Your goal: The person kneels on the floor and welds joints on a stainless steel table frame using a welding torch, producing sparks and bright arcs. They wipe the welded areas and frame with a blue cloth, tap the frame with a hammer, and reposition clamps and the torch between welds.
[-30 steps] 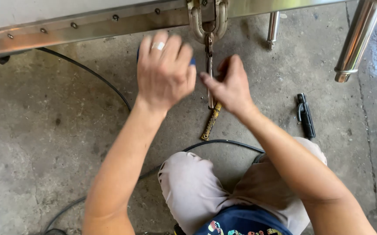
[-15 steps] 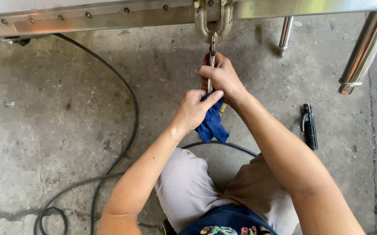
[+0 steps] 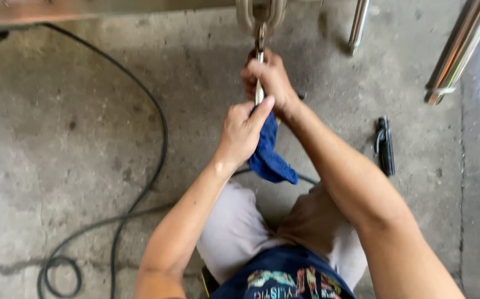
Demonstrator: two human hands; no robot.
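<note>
A thin metal rod (image 3: pixel 259 66) hangs down from a metal shackle (image 3: pixel 261 12) under a steel frame at the top of the head view. My right hand (image 3: pixel 267 77) is closed around the rod high up. Just below it, my left hand (image 3: pixel 243 132) grips a blue cloth (image 3: pixel 267 155) and presses it against the rod. The cloth's loose end hangs below my left hand. The rod's lower end is hidden behind my hands and the cloth.
A black cable (image 3: pixel 140 188) curves over the concrete floor (image 3: pixel 57 138) on the left and coils at the bottom left. A black tool (image 3: pixel 384 147) lies on the floor to the right. Steel legs (image 3: pixel 456 52) stand at the upper right. My knees fill the bottom middle.
One second ago my left hand was spread open over the rod. It now grips the blue cloth against the rod. The camera view has shifted slightly to the right.
</note>
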